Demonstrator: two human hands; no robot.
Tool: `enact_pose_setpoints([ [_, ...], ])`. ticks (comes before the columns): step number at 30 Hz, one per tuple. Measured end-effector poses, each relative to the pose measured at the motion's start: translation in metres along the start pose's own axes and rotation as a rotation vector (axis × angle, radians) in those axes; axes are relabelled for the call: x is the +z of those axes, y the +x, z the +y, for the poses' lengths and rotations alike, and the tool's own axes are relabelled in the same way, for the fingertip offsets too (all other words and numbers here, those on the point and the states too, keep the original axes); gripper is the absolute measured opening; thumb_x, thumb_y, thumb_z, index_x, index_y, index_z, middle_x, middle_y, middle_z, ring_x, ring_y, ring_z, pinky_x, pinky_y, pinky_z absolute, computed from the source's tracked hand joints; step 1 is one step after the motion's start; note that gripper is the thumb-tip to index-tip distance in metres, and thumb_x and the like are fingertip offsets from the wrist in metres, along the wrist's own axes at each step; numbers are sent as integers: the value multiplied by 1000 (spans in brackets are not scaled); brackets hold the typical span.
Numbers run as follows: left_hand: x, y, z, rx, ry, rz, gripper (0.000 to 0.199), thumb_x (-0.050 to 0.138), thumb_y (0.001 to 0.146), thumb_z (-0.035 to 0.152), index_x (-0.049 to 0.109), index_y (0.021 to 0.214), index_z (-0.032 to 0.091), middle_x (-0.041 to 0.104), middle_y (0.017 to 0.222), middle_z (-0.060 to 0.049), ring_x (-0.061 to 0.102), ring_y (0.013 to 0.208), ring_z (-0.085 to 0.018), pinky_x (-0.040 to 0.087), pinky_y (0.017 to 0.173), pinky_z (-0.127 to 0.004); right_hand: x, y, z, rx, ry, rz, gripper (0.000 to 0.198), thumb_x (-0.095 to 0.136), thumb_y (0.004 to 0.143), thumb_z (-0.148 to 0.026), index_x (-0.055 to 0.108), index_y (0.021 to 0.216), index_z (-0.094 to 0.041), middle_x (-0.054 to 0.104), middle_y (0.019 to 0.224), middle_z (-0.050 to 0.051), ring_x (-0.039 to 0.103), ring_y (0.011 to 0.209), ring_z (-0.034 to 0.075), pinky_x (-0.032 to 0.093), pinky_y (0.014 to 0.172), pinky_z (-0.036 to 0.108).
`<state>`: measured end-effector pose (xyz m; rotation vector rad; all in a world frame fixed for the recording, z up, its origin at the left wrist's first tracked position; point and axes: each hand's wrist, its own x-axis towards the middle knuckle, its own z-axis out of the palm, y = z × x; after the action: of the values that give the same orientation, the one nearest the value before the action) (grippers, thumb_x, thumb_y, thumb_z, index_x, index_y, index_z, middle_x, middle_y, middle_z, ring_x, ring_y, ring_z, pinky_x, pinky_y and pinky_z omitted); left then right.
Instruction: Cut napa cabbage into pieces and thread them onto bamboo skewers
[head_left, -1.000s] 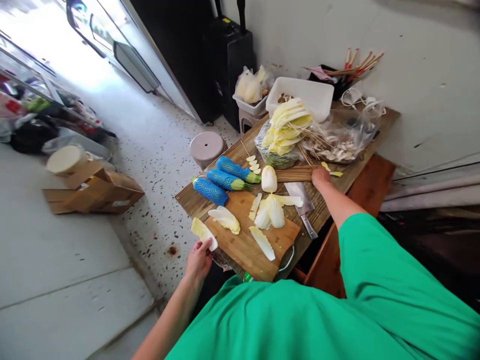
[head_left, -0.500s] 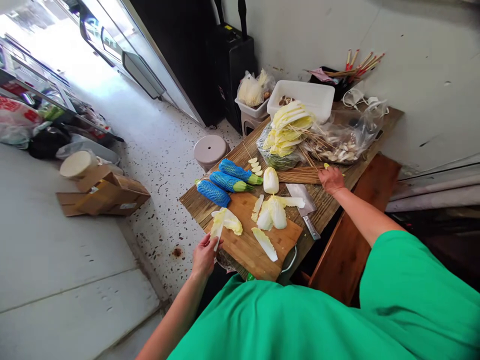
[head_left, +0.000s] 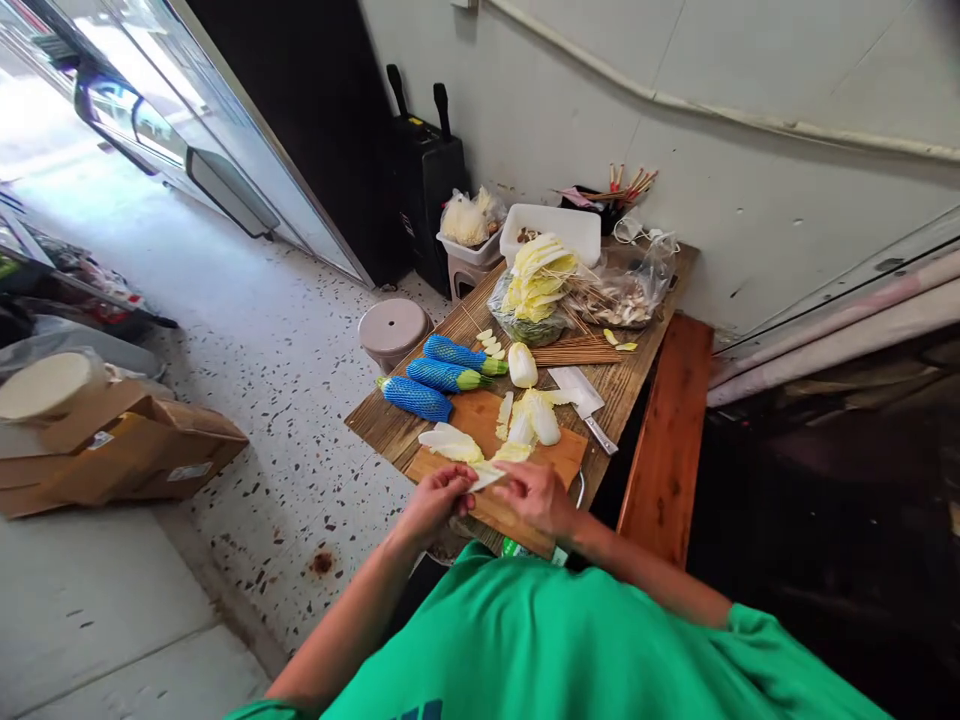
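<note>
My left hand (head_left: 444, 497) pinches a pale napa cabbage leaf (head_left: 486, 476) above the near edge of the wooden cutting board (head_left: 480, 409). Curled at the leaf's right end, my right hand (head_left: 541, 497) has its fingertips together; whatever they hold is too small to make out. Another leaf with a yellow tip (head_left: 514, 452) shows just beyond the right fingers, partly covered. A loose cabbage leaf (head_left: 448, 442) lies at the board's left side. Split cabbage pieces (head_left: 536, 420) rest on its far part, and a small cabbage heart (head_left: 522, 365) stands behind them.
A cleaver (head_left: 581, 398) lies right of the board. Blue-netted zucchini (head_left: 442, 375) sit at the left, a bundle of bamboo skewers (head_left: 576, 350) behind. Stacked cabbage leaves (head_left: 540, 275), bagged mushrooms (head_left: 622, 298) and a white tub (head_left: 551, 232) stand farther back. A stool (head_left: 391, 330) is beside the table.
My right hand has left the skewer bundle and come back over the board to my left hand. The leaf in my left hand has moved right. The view has shifted.
</note>
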<state>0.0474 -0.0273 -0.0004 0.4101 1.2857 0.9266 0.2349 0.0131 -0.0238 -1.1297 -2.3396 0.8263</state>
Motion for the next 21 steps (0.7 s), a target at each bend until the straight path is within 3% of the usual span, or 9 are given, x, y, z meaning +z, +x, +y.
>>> enact_pose_setpoints([
  [3, -2, -23, -4, -94, -176, -88, 12, 63, 68, 16, 64, 76, 7, 65, 64, -10, 57, 49, -12, 42, 46, -20, 19, -15, -43, 59, 158, -59, 33, 58, 78, -26, 61, 111, -24, 61, 67, -1, 49, 55, 11, 36, 53, 21],
  [6, -15, -48, -2, -106, -253, -157, 14, 64, 68, 14, 66, 79, 6, 67, 77, -15, 63, 65, -19, 49, 62, -27, 26, -23, -58, 168, 295, -77, 26, 58, 78, -28, 66, 102, -22, 56, 60, -2, 46, 52, 11, 33, 49, 21],
  [9, -29, -64, -3, -66, -156, -222, 18, 69, 64, 10, 67, 82, 9, 67, 75, -11, 62, 66, -18, 47, 62, -26, 34, -29, -65, 246, 490, -129, 27, 57, 79, -38, 69, 95, -19, 54, 55, -3, 41, 48, 9, 29, 45, 20],
  [12, -41, -66, -10, -4, 10, -174, 13, 72, 62, 15, 69, 75, 11, 62, 61, -4, 55, 55, -14, 41, 52, -21, 48, -33, -73, 279, 579, -154, 32, 57, 78, -45, 71, 86, -17, 55, 56, -3, 41, 48, 8, 31, 45, 20],
  [15, -54, -60, -17, 135, 119, -118, 9, 74, 60, 18, 69, 65, 12, 61, 62, -3, 54, 60, -14, 41, 54, -20, 57, -38, -76, 313, 575, -114, 37, 57, 77, -48, 69, 93, -17, 54, 55, -3, 45, 48, 10, 35, 45, 21],
  [18, -69, -53, -15, 263, 162, -80, 11, 73, 61, 22, 68, 68, 14, 65, 73, -4, 56, 70, -16, 44, 62, -22, 46, -49, -67, 341, 567, -20, 42, 41, 86, -49, 61, 111, -22, 48, 50, -3, 44, 45, 11, 37, 44, 23],
  [21, -79, -50, -4, 223, 56, -86, 19, 72, 63, 26, 68, 77, 14, 67, 77, -6, 58, 71, -18, 45, 65, -25, 22, -65, -57, 324, 540, 52, 38, 37, 89, -44, 55, 120, -29, 47, 50, -4, 45, 46, 13, 42, 50, 27],
])
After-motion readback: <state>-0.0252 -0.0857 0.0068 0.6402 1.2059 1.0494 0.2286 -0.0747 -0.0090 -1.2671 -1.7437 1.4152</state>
